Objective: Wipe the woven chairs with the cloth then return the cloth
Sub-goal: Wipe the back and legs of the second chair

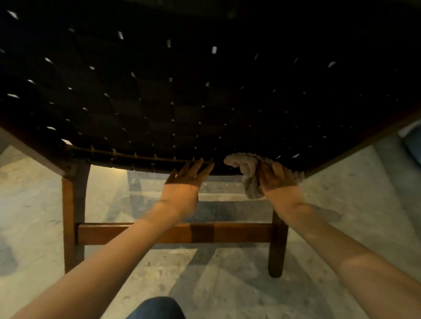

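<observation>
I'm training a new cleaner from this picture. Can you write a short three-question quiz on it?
1. True or false: the cloth lies on the floor.
2. Which of the hands presses the cloth: A left, B right?
3. Fill in: the left hand rests with straight fingers on the chair's front ____.

Key: 1 false, it is on the chair. 2 B, the right hand. 3 edge.

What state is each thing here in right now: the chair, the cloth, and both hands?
Woven chair: upright on the floor, front edge being wiped.
Cloth: bunched, pressed on the seat's front edge.
Right hand: holds the cloth.
Left hand: fingers straight, touching the seat edge.
</observation>
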